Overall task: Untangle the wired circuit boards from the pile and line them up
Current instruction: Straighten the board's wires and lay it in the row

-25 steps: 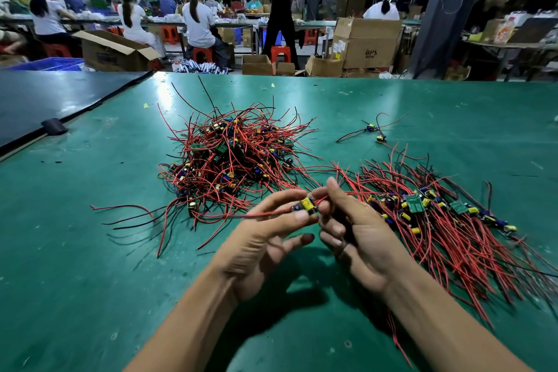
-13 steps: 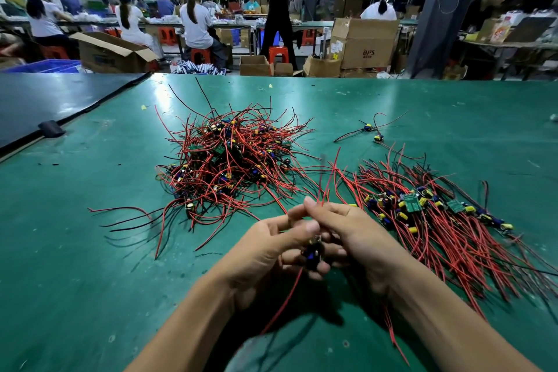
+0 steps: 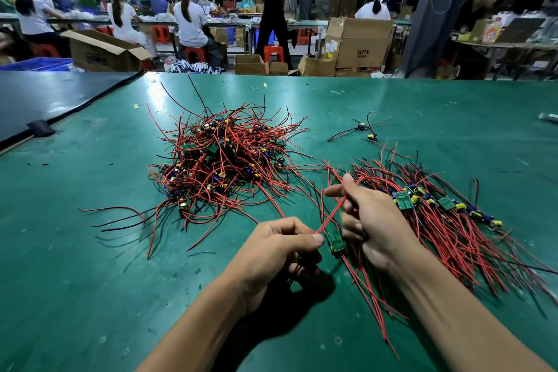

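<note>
On a green worktop [image 3: 90,251] bordered by a black mat [image 3: 60,93] at its far left corner, a tangled pile [image 3: 223,166] of wired circuit boards sits left of centre, its red and black leads splaying toward the left and near edges; close to the near edge the worker's left hand [image 3: 277,254] pinches one small green circuit board [image 3: 336,243] by its end, fingers curled beneath, apparently to steady it, while the right hand [image 3: 374,220], just beside it, grasps the board's red lead [image 3: 330,216] between thumb and curled fingers and holds it taut on a rising slant, seemingly to straighten it and keep it clear of its neighbours; to the right, a row [image 3: 453,235] of freed boards lies side by side with leads fanned toward the near right corner, and working this near it would make for a short set-down; long leads trailing from the pile cross the worktop between pile and hands and could snag the held piece, as could the row's own leads under the right wrist; a stray pair [image 3: 367,131] of wired parts lies well apart toward the far edge, a pale object [image 3: 548,117] at the right edge is too small to identify, and beyond the far edge stand cardboard boxes [image 3: 359,39] and seated workers [image 3: 190,21]
</note>
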`<action>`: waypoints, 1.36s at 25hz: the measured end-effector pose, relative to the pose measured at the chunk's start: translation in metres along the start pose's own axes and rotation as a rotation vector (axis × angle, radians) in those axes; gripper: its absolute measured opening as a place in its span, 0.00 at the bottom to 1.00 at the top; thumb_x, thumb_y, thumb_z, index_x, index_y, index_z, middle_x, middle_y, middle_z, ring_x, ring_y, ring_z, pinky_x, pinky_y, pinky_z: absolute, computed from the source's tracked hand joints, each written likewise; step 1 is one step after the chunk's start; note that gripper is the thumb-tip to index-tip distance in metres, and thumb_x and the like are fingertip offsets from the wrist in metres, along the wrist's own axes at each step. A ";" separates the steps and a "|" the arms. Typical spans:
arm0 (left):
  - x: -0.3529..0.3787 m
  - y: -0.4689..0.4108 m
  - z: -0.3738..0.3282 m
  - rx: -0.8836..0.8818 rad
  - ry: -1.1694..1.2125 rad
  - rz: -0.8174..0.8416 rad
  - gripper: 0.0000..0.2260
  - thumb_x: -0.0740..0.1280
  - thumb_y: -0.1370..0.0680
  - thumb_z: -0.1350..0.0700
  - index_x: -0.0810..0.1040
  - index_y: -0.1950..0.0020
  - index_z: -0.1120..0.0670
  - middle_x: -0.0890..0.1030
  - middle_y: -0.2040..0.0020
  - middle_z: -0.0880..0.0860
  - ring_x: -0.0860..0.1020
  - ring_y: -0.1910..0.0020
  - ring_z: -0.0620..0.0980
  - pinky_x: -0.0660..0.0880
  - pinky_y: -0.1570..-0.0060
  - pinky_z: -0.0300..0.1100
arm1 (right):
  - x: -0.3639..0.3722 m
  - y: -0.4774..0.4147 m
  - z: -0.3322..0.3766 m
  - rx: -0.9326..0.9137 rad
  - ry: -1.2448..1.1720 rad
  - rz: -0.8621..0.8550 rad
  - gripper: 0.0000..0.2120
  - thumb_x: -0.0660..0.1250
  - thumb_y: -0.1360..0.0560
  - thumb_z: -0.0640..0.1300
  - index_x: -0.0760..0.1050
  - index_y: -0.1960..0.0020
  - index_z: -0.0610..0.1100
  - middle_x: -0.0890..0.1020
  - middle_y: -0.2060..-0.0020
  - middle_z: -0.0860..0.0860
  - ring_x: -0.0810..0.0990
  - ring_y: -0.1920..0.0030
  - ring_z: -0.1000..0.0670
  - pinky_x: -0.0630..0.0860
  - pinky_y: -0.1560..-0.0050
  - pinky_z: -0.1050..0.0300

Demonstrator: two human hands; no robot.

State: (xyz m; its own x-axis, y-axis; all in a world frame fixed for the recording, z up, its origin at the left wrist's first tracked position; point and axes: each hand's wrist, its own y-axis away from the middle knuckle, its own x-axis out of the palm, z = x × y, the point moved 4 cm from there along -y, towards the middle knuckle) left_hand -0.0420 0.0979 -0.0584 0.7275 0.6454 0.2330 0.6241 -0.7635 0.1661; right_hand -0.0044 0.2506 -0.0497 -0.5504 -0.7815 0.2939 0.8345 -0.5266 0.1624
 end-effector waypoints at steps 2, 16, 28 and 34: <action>0.000 0.002 -0.002 0.004 0.013 0.021 0.08 0.72 0.29 0.64 0.75 0.65 0.58 0.74 0.69 0.58 0.75 0.73 0.51 0.72 0.73 0.38 | -0.001 -0.001 0.000 0.092 -0.130 0.048 0.25 0.58 0.17 0.56 0.81 0.63 0.41 0.66 0.76 0.53 0.58 0.83 0.57 0.54 0.81 0.67; -0.010 -0.003 0.002 0.048 0.034 -0.092 0.08 0.68 0.25 0.65 0.75 0.63 0.58 0.76 0.70 0.58 0.74 0.74 0.51 0.71 0.75 0.37 | 0.014 0.009 -0.012 -0.063 0.190 0.066 0.14 0.67 0.21 0.50 0.84 0.55 0.41 0.65 0.75 0.52 0.60 0.80 0.56 0.55 0.79 0.66; -0.010 -0.008 0.004 0.114 0.011 -0.308 0.13 0.63 0.19 0.51 0.82 0.54 0.56 0.85 0.61 0.56 0.83 0.66 0.49 0.79 0.67 0.39 | 0.022 0.020 -0.004 -0.177 0.422 0.025 0.25 0.69 0.28 0.64 0.80 0.42 0.46 0.75 0.67 0.56 0.71 0.73 0.56 0.70 0.72 0.64; 0.000 -0.012 0.010 -0.011 0.256 -0.139 0.17 0.54 0.19 0.40 0.75 0.43 0.49 0.86 0.49 0.54 0.84 0.51 0.49 0.80 0.52 0.38 | 0.016 0.022 0.007 -0.309 0.885 -0.127 0.22 0.75 0.27 0.42 0.79 0.34 0.46 0.83 0.58 0.53 0.79 0.61 0.55 0.74 0.54 0.68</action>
State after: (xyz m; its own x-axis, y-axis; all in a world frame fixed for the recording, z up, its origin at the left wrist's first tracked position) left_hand -0.0471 0.1073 -0.0705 0.5388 0.7173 0.4418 0.7082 -0.6696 0.2235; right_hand 0.0049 0.2289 -0.0353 -0.5634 -0.6155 -0.5512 0.7926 -0.5909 -0.1503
